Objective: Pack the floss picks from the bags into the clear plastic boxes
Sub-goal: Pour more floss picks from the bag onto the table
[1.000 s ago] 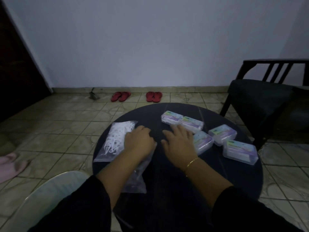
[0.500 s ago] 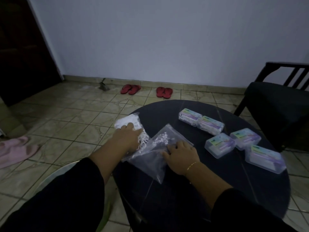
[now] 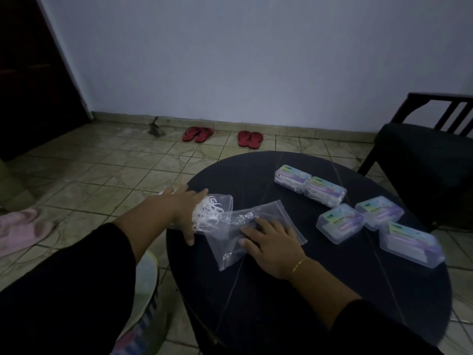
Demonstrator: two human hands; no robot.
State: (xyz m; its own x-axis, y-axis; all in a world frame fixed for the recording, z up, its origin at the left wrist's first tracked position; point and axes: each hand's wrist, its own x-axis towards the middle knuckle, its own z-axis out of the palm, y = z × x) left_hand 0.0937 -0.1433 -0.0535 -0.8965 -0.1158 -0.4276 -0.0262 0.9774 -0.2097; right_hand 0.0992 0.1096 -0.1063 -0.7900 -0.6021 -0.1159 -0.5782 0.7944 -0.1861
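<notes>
A clear bag of white floss picks [image 3: 211,212] lies at the left edge of the round dark table [image 3: 256,303]. My left hand [image 3: 183,208] rests flat on top of that bag, fingers spread. A second, nearly empty clear zip bag [image 3: 230,242] lies beside it, and my right hand [image 3: 275,242] presses flat on it. Several clear plastic boxes with purple labels stand closed on the right half of the table, such as one box [image 3: 339,222] nearest my right hand and another box [image 3: 410,243] at the right edge.
A dark chair [image 3: 422,160] stands right of the table. Two pairs of red sandals [image 3: 198,134] lie by the far wall on the tiled floor. A pink slipper [image 3: 23,226] sits at the left. A pale seat edge [image 3: 146,275] shows beside my left arm.
The view has swung left. My right hand went from near the boxes onto the nearly empty bag, which now lies further right on the table; my left hand stays on the floss pick bag.
</notes>
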